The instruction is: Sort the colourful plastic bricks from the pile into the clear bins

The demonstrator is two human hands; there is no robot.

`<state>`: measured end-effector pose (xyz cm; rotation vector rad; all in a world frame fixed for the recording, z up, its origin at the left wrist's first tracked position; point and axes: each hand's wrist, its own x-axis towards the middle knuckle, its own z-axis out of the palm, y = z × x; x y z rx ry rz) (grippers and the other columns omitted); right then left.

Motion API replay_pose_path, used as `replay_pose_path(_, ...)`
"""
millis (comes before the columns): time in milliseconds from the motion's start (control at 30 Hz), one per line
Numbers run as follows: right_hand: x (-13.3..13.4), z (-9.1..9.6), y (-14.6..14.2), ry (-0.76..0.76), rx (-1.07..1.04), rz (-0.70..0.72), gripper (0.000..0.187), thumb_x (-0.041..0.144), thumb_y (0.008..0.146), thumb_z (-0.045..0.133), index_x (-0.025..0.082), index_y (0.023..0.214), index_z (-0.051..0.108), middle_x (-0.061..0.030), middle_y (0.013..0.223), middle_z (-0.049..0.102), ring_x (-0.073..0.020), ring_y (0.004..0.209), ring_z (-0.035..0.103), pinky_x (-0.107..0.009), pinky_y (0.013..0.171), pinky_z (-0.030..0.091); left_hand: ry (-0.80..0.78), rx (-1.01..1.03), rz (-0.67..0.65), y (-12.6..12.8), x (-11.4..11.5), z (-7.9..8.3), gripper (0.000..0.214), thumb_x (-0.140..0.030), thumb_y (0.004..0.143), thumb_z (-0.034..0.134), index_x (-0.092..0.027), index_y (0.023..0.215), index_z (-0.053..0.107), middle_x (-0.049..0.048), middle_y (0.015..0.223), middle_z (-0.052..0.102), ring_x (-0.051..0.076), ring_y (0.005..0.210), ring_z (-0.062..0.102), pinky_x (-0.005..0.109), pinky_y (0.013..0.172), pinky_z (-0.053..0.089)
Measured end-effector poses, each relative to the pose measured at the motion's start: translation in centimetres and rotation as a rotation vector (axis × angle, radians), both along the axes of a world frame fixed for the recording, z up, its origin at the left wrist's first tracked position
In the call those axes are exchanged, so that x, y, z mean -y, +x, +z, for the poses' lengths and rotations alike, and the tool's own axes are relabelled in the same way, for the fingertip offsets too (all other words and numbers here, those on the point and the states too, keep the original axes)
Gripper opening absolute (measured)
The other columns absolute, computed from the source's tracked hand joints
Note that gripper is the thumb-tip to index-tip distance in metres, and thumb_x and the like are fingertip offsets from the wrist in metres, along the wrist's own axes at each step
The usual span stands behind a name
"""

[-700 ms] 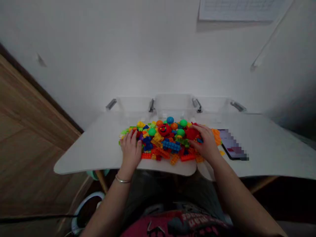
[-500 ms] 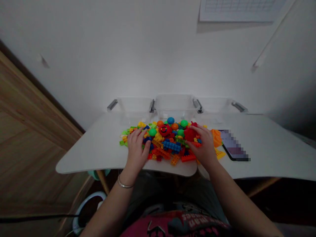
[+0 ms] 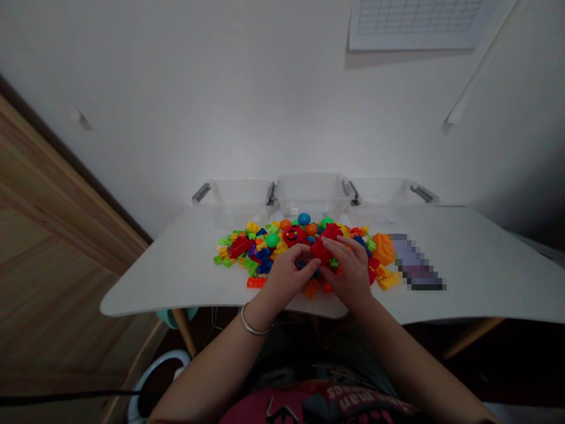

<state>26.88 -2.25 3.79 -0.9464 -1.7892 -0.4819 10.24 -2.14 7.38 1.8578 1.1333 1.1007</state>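
Both hands meet over the front of a heap of bright toy bricks point(image 3: 262, 259) and small balls on the table. My right hand point(image 3: 352, 272) is closed round a glossy red toy point(image 3: 324, 247), whose exact kind I cannot make out. From the other side, my left hand point(image 3: 289, 274) has its fingers curled against the same red toy, thumb towards it. A red ball with a face pattern point(image 3: 293, 235) lies just beyond the left fingers. A green ball point(image 3: 272, 239), an orange ball point(image 3: 311, 229) and a blue ball point(image 3: 304, 218) rest on the heap.
Three clear plastic bins point(image 3: 313, 194) with grey handles stand along the wall behind the heap. An orange block point(image 3: 383, 248) and a phone with a blurred screen point(image 3: 417, 265) lie right of it on the white table point(image 3: 154, 277). A paper sheet point(image 3: 415, 23) hangs above.
My left hand has moved right from the heap's left side to meet the right hand. My right hand has drawn the red toy slightly left and nearer. The view has shifted a little.
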Motion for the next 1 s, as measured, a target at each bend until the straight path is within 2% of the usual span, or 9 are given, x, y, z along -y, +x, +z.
replay_pose_path(133,-0.3,-0.6,0.8,0.075,0.08,-0.012,0.053,0.03,0.084,0.069,0.025,0.133,0.049,-0.0088,0.124,0.066,-0.026,0.12,0.055,-0.045,0.101,0.047,-0.003,0.071,0.039,-1.0,-0.8,0.4,0.013,-0.031,0.079,0.061,-0.02,0.086,0.062,-0.0001,0.077,0.068,0.015,0.069,0.064,0.028,0.065,0.052)
replay_pose_path(233,-0.5,-1.4,1.9,0.062,0.1,-0.081,0.05,0.032,0.084,0.068,0.023,0.131,0.052,-0.011,0.126,0.063,-0.0275,0.122,0.054,-0.046,0.102,0.046,0.029,0.182,0.111,-3.4,-2.5,1.5,0.017,-0.034,0.078,0.062,-0.02,0.087,0.061,0.0,0.075,0.068,0.015,0.069,0.065,0.027,0.064,0.053)
replay_pose_path(367,-0.5,-2.6,2.9,0.005,0.088,-0.127,0.049,0.025,0.085,0.063,0.023,0.133,0.05,-0.0097,0.126,0.062,-0.0273,0.123,0.052,-0.046,0.104,0.044,0.274,0.269,0.407,-7.9,-6.4,3.2,0.022,-0.034,0.078,0.06,-0.019,0.094,0.059,0.0002,0.079,0.067,0.014,0.071,0.065,0.026,0.068,0.052)
replay_pose_path(500,-0.3,-3.2,3.1,-0.031,0.079,-0.13,0.047,0.021,0.085,0.059,0.019,0.131,0.051,-0.0112,0.126,0.062,-0.0279,0.123,0.05,-0.048,0.105,0.043,0.428,0.149,0.652,-11.8,-10.4,4.2,0.018,-0.028,0.078,0.058,-0.017,0.093,0.06,0.0012,0.083,0.066,0.013,0.073,0.062,0.026,0.072,0.05)
replay_pose_path(600,-0.2,-3.3,2.8,-0.042,0.075,-0.125,0.045,0.019,0.085,0.058,0.018,0.13,0.052,-0.0116,0.125,0.062,-0.0275,0.123,0.05,-0.048,0.106,0.042,0.388,0.014,0.752,-13.5,-12.7,4.4,0.017,-0.024,0.079,0.056,-0.017,0.093,0.062,0.0034,0.088,0.067,0.015,0.077,0.062,0.027,0.075,0.05)
replay_pose_path(700,-0.1,-3.3,2.6,-0.053,0.086,-0.114,0.044,0.018,0.086,0.057,0.019,0.129,0.053,-0.0106,0.125,0.063,-0.027,0.123,0.05,-0.048,0.106,0.042,0.299,-0.116,0.778,-14.1,-14.2,4.6,0.018,-0.023,0.079,0.056,-0.015,0.093,0.064,0.0062,0.093,0.069,0.018,0.081,0.064,0.03,0.078,0.05)
replay_pose_path(867,-0.1,-3.3,2.5,-0.077,0.086,-0.097,0.043,0.018,0.086,0.056,0.02,0.129,0.054,-0.0096,0.124,0.064,-0.0258,0.124,0.05,-0.047,0.107,0.042,0.146,-0.342,0.771,-13.6,-15.9,4.7,0.026,-0.027,0.081,0.054,-0.014,0.099,0.067,0.0102,0.102,0.072,0.022,0.095,0.064,0.034,0.088,0.046)
replay_pose_path(1000,-0.1,-3.3,2.6,-0.087,0.077,-0.08,0.043,0.017,0.085,0.055,0.02,0.128,0.054,-0.0091,0.124,0.064,-0.0254,0.123,0.051,-0.047,0.106,0.043,0.047,-0.559,0.762,-13.0,-16.9,4.2,0.032,-0.035,0.084,0.051,-0.017,0.103,0.07,0.0111,0.107,0.073,0.028,0.106,0.062,0.046,0.102,0.036)
